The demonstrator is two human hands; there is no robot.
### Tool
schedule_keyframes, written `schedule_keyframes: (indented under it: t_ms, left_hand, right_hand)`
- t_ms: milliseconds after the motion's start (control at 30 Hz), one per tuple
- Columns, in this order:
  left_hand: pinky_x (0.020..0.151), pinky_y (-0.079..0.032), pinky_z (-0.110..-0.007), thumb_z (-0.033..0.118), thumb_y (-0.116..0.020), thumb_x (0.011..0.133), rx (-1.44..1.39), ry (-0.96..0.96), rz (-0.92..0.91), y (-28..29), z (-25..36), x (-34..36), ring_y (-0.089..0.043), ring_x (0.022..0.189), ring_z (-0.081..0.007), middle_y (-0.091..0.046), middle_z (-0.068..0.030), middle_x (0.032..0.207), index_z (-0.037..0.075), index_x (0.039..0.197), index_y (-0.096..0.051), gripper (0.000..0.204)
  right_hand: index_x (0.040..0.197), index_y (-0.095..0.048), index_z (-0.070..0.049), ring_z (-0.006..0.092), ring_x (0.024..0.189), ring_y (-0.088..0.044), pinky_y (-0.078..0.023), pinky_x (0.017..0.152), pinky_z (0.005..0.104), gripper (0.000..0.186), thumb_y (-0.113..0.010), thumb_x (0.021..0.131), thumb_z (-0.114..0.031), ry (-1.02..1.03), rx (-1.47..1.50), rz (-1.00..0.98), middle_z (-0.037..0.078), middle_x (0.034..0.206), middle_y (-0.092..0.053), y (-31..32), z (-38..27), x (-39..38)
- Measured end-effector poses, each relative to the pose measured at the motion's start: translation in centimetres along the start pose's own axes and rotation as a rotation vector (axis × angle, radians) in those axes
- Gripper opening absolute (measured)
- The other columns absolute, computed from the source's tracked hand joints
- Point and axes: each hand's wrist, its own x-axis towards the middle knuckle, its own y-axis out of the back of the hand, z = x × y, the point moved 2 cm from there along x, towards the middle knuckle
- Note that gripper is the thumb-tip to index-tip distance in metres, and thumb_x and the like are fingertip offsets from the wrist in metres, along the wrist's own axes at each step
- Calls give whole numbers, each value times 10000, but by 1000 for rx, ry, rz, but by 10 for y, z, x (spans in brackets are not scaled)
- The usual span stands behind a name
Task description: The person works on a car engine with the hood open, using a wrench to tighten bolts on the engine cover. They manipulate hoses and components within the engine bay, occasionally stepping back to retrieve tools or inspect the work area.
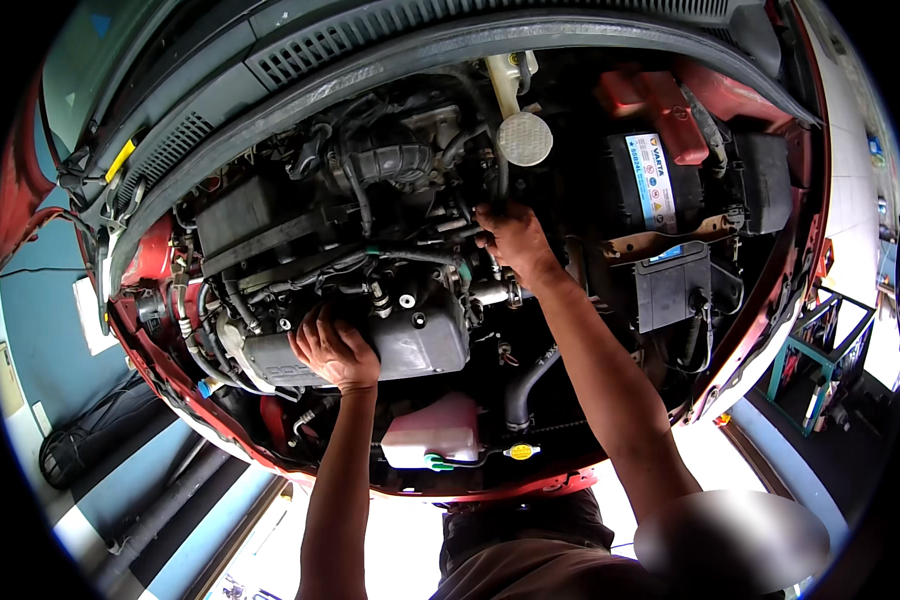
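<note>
My left hand lies on the dark grey engine cover, palm down, its fingers spread and bent over the top. Farther back and to the right, my right hand reaches in among the hoses behind the engine cover. Its fingers are curled closed beside a dark upright hose or rod; what lies inside them I cannot make out. Just beyond that hand is a pale round disc with a textured face. A black ribbed intake hose runs to the left of it.
A battery with a red cover sits at the right, behind a black box. In front is a pinkish-white fluid tank, beside a yellow cap. The red body edge curves around the bay; a teal metal stand is outside it.
</note>
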Motion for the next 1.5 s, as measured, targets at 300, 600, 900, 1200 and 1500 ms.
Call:
schedule_keyframes:
  t_ms: [300,600,900,1200,1500]
  left_hand:
    - [1146,-257,-497,311,-423,948,-2,20,12,-2,-1,-2,-563,1154,-274,-650,-69,1172,102,1142,-680,384]
    - [1126,-284,-459,264,-425,958,-24,-10,-24,6,6,4,-572,1150,-278,-653,-91,1190,63,1150,-668,369]
    - [1128,-278,-456,271,-402,956,-7,-31,-16,5,6,3,-572,1154,-279,-655,-88,1199,60,1163,-670,399]
    - [1126,-277,-452,266,-412,955,-2,-21,-10,5,10,7,-570,1150,-270,-655,-78,1197,70,1167,-669,386]
    - [1124,-276,-452,255,-414,947,-3,-29,-9,8,10,3,-574,1141,-274,-655,-84,1188,59,1136,-669,373]
  right_hand:
    - [1034,-589,-59,50,461,-322,-235,419,209,158,-609,986,-208,-196,175,-268,122,775,-584,16,10,28]
    - [990,-564,-21,46,446,-307,-226,420,211,228,-592,1018,-246,-132,123,-369,146,776,-598,18,8,32]
    - [995,-614,4,72,537,-480,-294,429,224,282,-653,990,-275,62,102,-132,99,745,-624,-6,6,-8]
    - [936,-692,0,98,655,-592,-467,568,236,237,-660,981,-231,68,-4,-55,29,775,-647,-9,4,-13]
    - [926,-699,20,90,596,-559,-425,505,241,202,-644,985,-166,134,-38,-57,39,728,-638,-15,8,-16]
